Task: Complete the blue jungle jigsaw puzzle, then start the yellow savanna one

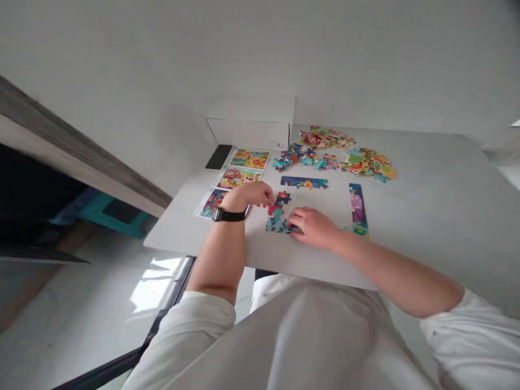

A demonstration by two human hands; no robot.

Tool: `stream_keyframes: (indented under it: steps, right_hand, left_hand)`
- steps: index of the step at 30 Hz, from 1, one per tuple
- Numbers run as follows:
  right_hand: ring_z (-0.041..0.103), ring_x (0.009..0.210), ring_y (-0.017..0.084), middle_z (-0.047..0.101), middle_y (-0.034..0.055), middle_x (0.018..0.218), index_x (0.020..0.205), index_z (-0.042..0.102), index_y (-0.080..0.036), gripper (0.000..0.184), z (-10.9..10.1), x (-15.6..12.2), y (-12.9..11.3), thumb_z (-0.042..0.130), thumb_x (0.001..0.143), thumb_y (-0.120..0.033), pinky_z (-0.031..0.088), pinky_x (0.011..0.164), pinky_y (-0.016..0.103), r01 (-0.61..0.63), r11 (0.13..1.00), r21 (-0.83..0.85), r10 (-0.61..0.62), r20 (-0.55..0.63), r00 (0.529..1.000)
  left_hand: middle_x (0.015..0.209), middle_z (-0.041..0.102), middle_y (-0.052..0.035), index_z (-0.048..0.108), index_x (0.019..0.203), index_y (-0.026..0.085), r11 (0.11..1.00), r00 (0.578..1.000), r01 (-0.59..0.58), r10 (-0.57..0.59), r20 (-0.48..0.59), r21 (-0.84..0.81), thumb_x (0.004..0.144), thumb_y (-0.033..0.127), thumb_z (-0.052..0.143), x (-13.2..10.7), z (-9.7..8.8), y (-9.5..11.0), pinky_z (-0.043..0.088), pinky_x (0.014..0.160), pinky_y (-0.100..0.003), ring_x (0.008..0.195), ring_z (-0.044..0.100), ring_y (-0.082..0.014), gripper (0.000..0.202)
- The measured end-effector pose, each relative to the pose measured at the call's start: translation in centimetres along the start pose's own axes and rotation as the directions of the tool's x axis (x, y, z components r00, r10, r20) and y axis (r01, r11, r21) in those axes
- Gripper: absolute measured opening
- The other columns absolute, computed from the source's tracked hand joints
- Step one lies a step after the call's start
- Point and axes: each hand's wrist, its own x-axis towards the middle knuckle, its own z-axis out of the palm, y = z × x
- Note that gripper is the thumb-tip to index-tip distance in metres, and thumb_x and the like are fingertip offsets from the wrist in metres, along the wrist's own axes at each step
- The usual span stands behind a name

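Near the centre of the frame, the person's left hand (252,196) is curled, with its fingertips (270,199) pinched down at a red jigsaw piece (273,209). The fingers cover too much to tell whether they have hold of it. A black-strapped watch (227,214) sits on that wrist. The right hand (313,227) lies palm down, its fingers loosely extended and gripping nothing that shows. Its fingertips touch the lower end of a joined block of puzzle pieces (277,223) in dark blue and teal, which reaches up to the red piece.

The joined work stands in three separate parts. Besides the block, a horizontal dark blue strip of pieces (304,182) lies above the hands, and an upright strip of pieces (357,208) lies to their right, well apart from the block. Much remains unjoined: loose heaps of jigsaw pieces (325,138) spread across the upper right of the table. Three picture cards (239,177) run in a slanting column to the left of the heaps, showing bright scenes. Beside them lies a black phone (218,156), and a white cardboard box (252,122) stands at the far edge of the white table (182,233).
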Motion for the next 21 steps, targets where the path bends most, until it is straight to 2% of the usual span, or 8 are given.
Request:
stream_keyframes:
  steps: [7,14,18,21]
  right_hand:
    - [0.066,0.105,0.027,0.072,0.0117,0.114,0.114,0.078,-0.019,0.025,0.1,-0.8,0.3,0.080,0.090,-0.025,0.050,0.097,0.040,-0.007,1.000,0.015,0.007,0.004,1.000]
    - [0.066,0.104,0.027,0.071,0.0113,0.114,0.113,0.078,-0.020,0.024,-0.2,-1.1,0.1,0.080,0.090,-0.027,0.050,0.094,0.038,-0.020,1.000,-0.013,0.020,0.030,0.999]
    - [0.066,0.108,0.028,0.071,0.0122,0.116,0.114,0.078,-0.020,0.025,-0.4,-1.2,0.0,0.079,0.091,-0.028,0.051,0.098,0.040,-0.018,1.000,-0.012,0.019,0.027,0.999]
    - [0.065,0.118,0.031,0.071,0.0148,0.127,0.123,0.077,-0.019,0.033,-0.3,-1.1,0.0,0.080,0.091,-0.028,0.052,0.106,0.045,-0.003,1.000,0.004,0.003,-0.034,0.999]
  left_hand:
    - [0.094,0.082,-0.0012,0.081,0.095,0.023,1.000,1.000,-0.025,0.025,-0.008,0.010,0.075,0.027,0.070,1.1,0.8,0.1,0.046,0.065,-0.022,0.082,0.072,-0.0161,0.023]
    - [0.086,0.081,-0.0009,0.080,0.091,0.022,0.999,0.999,-0.048,0.047,0.015,0.021,0.073,0.026,0.069,1.3,1.1,0.4,0.046,0.064,-0.023,0.074,0.070,-0.0158,0.022]
    - [0.084,0.080,-0.0010,0.079,0.091,0.022,0.999,0.999,-0.042,0.042,0.022,-0.001,0.074,0.026,0.068,1.0,1.0,0.6,0.046,0.063,-0.023,0.072,0.070,-0.0159,0.021]
    - [0.082,0.080,-0.0015,0.080,0.090,0.023,0.999,1.000,-0.026,0.025,0.014,0.034,0.074,0.025,0.069,0.9,1.0,0.9,0.046,0.064,-0.025,0.072,0.069,-0.0167,0.020]
